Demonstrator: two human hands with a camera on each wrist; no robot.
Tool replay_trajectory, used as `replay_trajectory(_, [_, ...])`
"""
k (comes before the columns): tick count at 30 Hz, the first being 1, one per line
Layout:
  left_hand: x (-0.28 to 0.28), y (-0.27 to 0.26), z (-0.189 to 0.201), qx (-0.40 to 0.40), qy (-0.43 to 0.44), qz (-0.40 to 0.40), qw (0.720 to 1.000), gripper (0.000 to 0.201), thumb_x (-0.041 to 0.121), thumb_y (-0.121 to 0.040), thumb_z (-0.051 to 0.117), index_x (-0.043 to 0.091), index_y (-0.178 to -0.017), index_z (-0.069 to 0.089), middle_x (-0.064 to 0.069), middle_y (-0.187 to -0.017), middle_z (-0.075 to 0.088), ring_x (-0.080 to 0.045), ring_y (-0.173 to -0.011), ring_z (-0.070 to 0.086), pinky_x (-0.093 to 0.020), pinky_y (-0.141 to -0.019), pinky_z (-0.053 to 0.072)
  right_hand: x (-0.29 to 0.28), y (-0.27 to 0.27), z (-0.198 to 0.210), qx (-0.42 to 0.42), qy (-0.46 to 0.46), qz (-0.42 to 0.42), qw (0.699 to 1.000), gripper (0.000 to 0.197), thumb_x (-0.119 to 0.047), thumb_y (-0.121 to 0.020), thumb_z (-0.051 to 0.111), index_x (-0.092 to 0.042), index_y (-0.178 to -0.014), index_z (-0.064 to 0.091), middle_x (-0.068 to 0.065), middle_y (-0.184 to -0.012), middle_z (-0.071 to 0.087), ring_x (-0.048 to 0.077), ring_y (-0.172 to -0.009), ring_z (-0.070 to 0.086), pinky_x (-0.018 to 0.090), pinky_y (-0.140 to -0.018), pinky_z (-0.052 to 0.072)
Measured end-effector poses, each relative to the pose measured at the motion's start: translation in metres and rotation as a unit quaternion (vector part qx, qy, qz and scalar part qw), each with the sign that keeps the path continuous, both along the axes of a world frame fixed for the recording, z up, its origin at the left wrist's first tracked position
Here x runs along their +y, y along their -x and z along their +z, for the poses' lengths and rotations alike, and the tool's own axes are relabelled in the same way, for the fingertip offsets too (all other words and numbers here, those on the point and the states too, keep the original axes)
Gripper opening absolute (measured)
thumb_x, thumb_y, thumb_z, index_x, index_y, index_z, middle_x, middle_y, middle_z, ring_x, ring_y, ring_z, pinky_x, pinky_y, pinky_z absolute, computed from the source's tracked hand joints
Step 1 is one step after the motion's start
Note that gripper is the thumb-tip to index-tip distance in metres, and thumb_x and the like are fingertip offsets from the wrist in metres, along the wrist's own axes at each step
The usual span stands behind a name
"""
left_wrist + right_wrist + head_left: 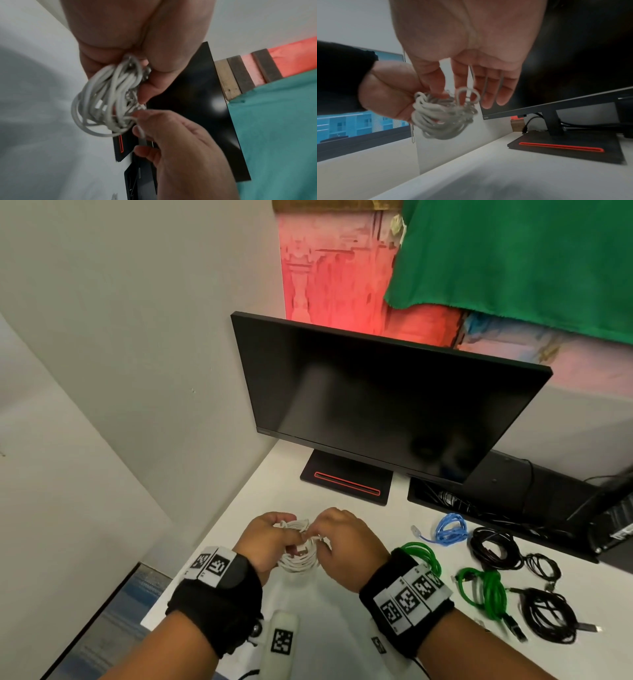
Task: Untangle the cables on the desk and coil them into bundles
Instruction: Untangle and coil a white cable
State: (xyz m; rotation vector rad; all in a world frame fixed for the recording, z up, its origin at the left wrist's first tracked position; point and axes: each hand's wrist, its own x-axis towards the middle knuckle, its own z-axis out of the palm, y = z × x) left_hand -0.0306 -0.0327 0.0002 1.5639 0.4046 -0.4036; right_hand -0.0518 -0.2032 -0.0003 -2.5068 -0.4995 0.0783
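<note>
- Head view: looked forward and down from above onto the desk [342, 611], the monitor [376, 398] behind it.
- Left wrist view: sat very close along the left hand [120, 40], faced the monitor [197, 101], rolled sideways.
- Right wrist view: sat low, close under the right hand [471, 47], faced the monitor base [565, 148].
- Shared by all three: white cable bundle [298, 556], both hands, monitor.

The cable bundle [301, 546] is white, on a white counter [308, 611]. Beside lie green cables [479, 587], a blue cable [450, 530] and black cables [496, 546]. The black monitor's base [346, 486] has a red stripe.
</note>
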Motion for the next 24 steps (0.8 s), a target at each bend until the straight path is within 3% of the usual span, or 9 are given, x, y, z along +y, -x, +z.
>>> replay_trajectory(5, [-0.005, 0.0, -0.002, -0.04, -0.027, -0.03, 0.998, 0.047, -0.016, -0.07, 0.064, 0.014, -0.106, 0.06, -0.009, -0.075, 0.072, -0.019, -0.059, 0.068, -0.025, -0.051, 0.05, 0.004, 0.001, -0.004, 0.078, 0.018, -0.051, 0.995, 0.036, -0.055, -0.083, 0.063, -0.02, -0.089, 0.067, -0.003, -0.103, 0.053, 0.018, -0.091, 0.056, 0.035, -0.079, 0.05])
replay_trajectory(8, [-0.008, 0.002, 0.0, -0.051, -0.04, -0.033, 0.997, 0.046, -0.017, -0.071, 0.062, 0.015, -0.104, 0.06, -0.003, -0.066, 0.071, -0.014, -0.055, 0.068, -0.019, -0.047, 0.048, 0.007, 0.0, -0.008, 0.096, 0.007, -0.07, 0.993, 0.033, -0.05, -0.083, 0.07, -0.018, -0.09, 0.065, -0.002, -0.104, 0.051, 0.018, -0.084, 0.056, 0.032, -0.076, 0.049])
replay_trajectory(10, [-0.006, 0.004, -0.001, -0.059, -0.04, -0.035, 0.997, 0.045, -0.017, -0.071, 0.061, 0.013, -0.105, 0.06, -0.005, -0.058, 0.068, -0.018, -0.052, 0.065, -0.018, -0.047, 0.047, 0.006, -0.001, -0.009, 0.084, 0.023, -0.055, 0.995, 0.027, -0.042, -0.091, 0.063, -0.015, -0.095, 0.069, 0.001, -0.108, 0.053, 0.021, -0.083, 0.058, 0.03, -0.073, 0.046])
replay_trajectory(13, [-0.004, 0.005, -0.001, -0.083, -0.059, -0.063, 0.993, 0.037, -0.015, -0.073, 0.062, 0.005, -0.104, 0.063, -0.013, -0.06, 0.066, -0.023, -0.053, 0.058, -0.026, -0.056, 0.049, 0.0, 0.002, -0.008, 0.068, 0.017, -0.045, 0.997, 0.026, -0.037, -0.096, 0.054, -0.018, -0.097, 0.072, 0.001, -0.108, 0.058, 0.024, -0.09, 0.061, 0.032, -0.077, 0.048])
replay_trajectory(15, [-0.004, 0.004, -0.001, -0.086, -0.066, -0.06, 0.992, 0.025, -0.01, -0.075, 0.069, 0.003, -0.095, 0.066, -0.015, -0.065, 0.069, -0.025, -0.056, 0.062, -0.033, -0.062, 0.053, 0.0, 0.004, -0.007, 0.059, 0.027, -0.048, 0.997, 0.025, -0.044, -0.091, 0.056, -0.022, -0.09, 0.067, -0.002, -0.098, 0.057, 0.021, -0.084, 0.059, 0.031, -0.072, 0.046])
replay_trajectory(17, [-0.004, 0.003, -0.003, -0.087, -0.081, -0.058, 0.991, 0.015, 0.0, -0.076, 0.075, 0.006, -0.087, 0.068, -0.012, -0.067, 0.072, -0.022, -0.057, 0.065, -0.029, -0.059, 0.051, 0.003, 0.004, -0.008, 0.053, 0.047, -0.054, 0.996, 0.029, -0.054, -0.087, 0.057, -0.025, -0.081, 0.057, -0.007, -0.088, 0.052, 0.017, -0.075, 0.053, 0.03, -0.066, 0.041])
replay_trajectory(19, [-0.004, 0.003, -0.005, -0.089, -0.095, -0.068, 0.989, 0.012, 0.007, -0.076, 0.078, 0.008, -0.085, 0.069, -0.009, -0.067, 0.073, -0.019, -0.057, 0.065, -0.027, -0.057, 0.049, 0.004, 0.004, -0.008, 0.057, 0.04, -0.055, 0.996, 0.034, -0.058, -0.089, 0.056, -0.025, -0.081, 0.057, -0.007, -0.083, 0.05, 0.016, -0.072, 0.05, 0.03, -0.065, 0.038])
replay_trajectory(22, [-0.002, 0.004, -0.009, -0.094, -0.098, -0.071, 0.988, 0.011, 0.01, -0.078, 0.077, 0.007, -0.084, 0.068, -0.004, -0.063, 0.07, -0.015, -0.056, 0.062, -0.025, -0.056, 0.047, 0.001, 0.005, -0.009, 0.041, 0.037, -0.036, 0.998, 0.032, -0.048, -0.097, 0.05, -0.021, -0.089, 0.065, -0.004, -0.085, 0.051, 0.02, -0.076, 0.054, 0.032, -0.068, 0.041])
replay_trajectory(24, [-0.001, 0.004, -0.012, -0.105, -0.097, -0.033, 0.989, 0.009, 0.011, -0.083, 0.074, 0.006, -0.084, 0.068, -0.001, -0.063, 0.071, -0.011, -0.053, 0.062, -0.022, -0.05, 0.045, -0.003, 0.008, -0.01, -0.008, 0.002, -0.051, 0.999, 0.034, -0.044, -0.1, 0.047, -0.018, -0.083, 0.062, -0.003, -0.085, 0.054, 0.02, -0.074, 0.056, 0.034, -0.068, 0.045])
